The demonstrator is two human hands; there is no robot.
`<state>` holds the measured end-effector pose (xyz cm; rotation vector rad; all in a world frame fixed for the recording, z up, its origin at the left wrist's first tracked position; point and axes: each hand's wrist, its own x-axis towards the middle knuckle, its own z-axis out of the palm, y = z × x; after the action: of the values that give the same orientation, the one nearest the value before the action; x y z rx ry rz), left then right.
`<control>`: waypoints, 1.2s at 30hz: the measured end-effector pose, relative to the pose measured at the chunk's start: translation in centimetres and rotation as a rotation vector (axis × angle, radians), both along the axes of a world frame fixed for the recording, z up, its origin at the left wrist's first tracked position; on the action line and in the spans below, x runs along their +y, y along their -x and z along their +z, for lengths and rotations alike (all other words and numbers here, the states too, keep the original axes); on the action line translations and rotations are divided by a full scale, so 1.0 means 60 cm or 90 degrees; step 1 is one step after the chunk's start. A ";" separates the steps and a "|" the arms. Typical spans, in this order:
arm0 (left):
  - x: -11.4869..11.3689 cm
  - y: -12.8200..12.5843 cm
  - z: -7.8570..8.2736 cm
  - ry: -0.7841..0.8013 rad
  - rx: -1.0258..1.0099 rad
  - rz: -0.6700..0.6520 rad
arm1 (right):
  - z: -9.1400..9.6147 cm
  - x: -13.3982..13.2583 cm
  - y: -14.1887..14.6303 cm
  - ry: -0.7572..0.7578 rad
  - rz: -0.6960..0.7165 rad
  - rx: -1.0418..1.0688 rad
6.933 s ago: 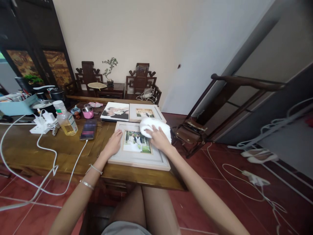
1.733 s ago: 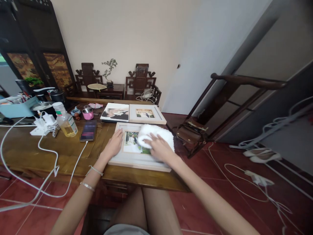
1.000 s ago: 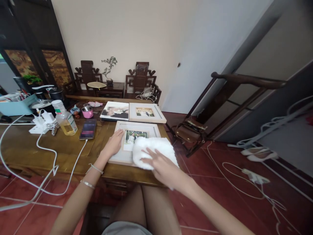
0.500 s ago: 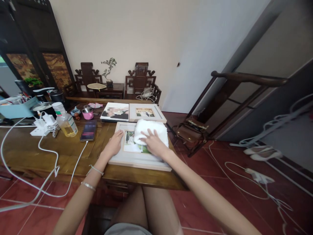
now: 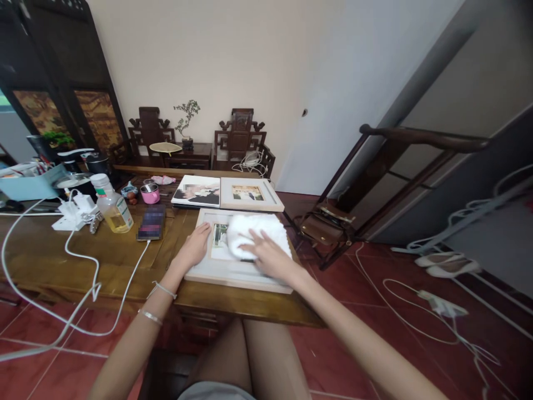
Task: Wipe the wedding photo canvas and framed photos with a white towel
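A light wooden picture frame (image 5: 237, 279) lies flat near the table's front edge, with a photo inside a pale mat. My left hand (image 5: 196, 244) grips its left side, fingers over the edge and thumb side hidden. Over the right part of the photo is a folded white fluffy cloth (image 5: 238, 226). My right hand (image 5: 270, 256) presses on this cloth and holds it against the frame, fingers somewhat spread. Behind lie a second picture frame (image 5: 272, 201) and a white-edged picture panel (image 5: 199, 182), side by side.
On the wooden table (image 5: 125, 261), to the left, stand a bottle of yellow liquid (image 5: 119, 214), a charging phone (image 5: 151, 223), a pink cup (image 5: 150, 194) and a white power strip (image 5: 66, 223). White cables hang over the front edge. A dark chair (image 5: 375, 166) with a brown bag (image 5: 325, 226) stands right.
My right hand has slid the white cloth slightly toward me and to the right, covering more of the photo's lower part. My left hand and the frame have stayed in place.
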<state>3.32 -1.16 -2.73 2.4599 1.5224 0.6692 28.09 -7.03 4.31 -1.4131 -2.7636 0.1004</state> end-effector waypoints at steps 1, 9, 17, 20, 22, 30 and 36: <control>0.000 0.000 0.001 -0.001 0.002 0.001 | -0.001 0.032 0.000 -0.026 -0.030 -0.016; 0.000 0.001 0.004 -0.005 0.011 0.002 | 0.001 0.132 0.025 -0.060 -0.090 -0.024; 0.000 0.000 -0.004 -0.007 -0.010 0.010 | 0.032 -0.076 0.011 0.134 0.024 -0.021; -0.001 -0.001 -0.005 -0.007 -0.015 0.013 | 0.059 -0.147 0.007 0.203 0.059 0.014; -0.001 -0.001 -0.004 -0.005 -0.016 0.013 | 0.062 -0.166 0.011 0.204 0.077 0.030; 0.000 0.000 0.004 -0.002 -0.011 -0.004 | 0.008 0.020 0.014 -0.046 -0.116 -0.032; -0.002 0.001 0.004 -0.002 -0.016 -0.001 | 0.004 0.124 0.053 -0.045 -0.129 -0.036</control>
<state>3.24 -1.26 -2.49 2.4450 1.5105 0.6999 24.91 0.43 4.57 -1.6915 -2.6176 -0.0436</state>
